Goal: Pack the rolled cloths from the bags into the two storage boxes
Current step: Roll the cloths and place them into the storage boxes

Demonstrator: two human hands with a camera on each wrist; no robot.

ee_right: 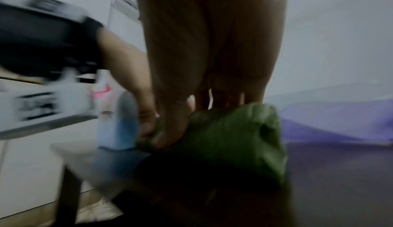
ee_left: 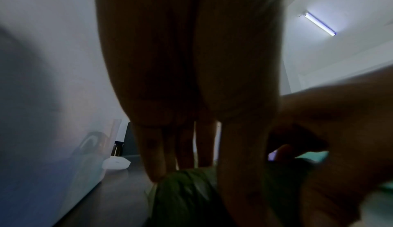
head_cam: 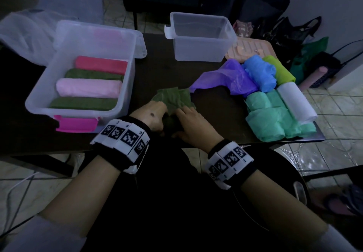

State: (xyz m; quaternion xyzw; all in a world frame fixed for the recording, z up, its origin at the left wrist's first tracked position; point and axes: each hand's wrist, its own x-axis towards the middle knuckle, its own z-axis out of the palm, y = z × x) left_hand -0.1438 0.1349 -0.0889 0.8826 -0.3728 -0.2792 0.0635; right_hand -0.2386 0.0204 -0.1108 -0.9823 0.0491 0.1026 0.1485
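At the table's near edge both hands grip a crumpled green plastic bag (head_cam: 174, 98) with a dark roll inside it. My left hand (head_cam: 154, 114) holds the bag's left side and my right hand (head_cam: 189, 121) its right side. In the right wrist view the right hand (ee_right: 170, 123) digs its thumb into the green bag (ee_right: 234, 138). The left storage box (head_cam: 37, 106) holds several rolled cloths, among them a red one (head_cam: 101, 65) and a light pink one (head_cam: 89, 88). The right storage box (head_cam: 200, 45) is empty. The wrist views are blurred.
Bagged rolls lie at the table's right: purple (head_cam: 233, 78), blue (head_cam: 259, 72), lime (head_cam: 280, 69), white (head_cam: 294, 100), teal (head_cam: 273, 118). A peach tray (head_cam: 247, 49) sits behind them. Translucent lids (head_cam: 29, 29) lie at the far left. Dark bags stand on the floor beyond.
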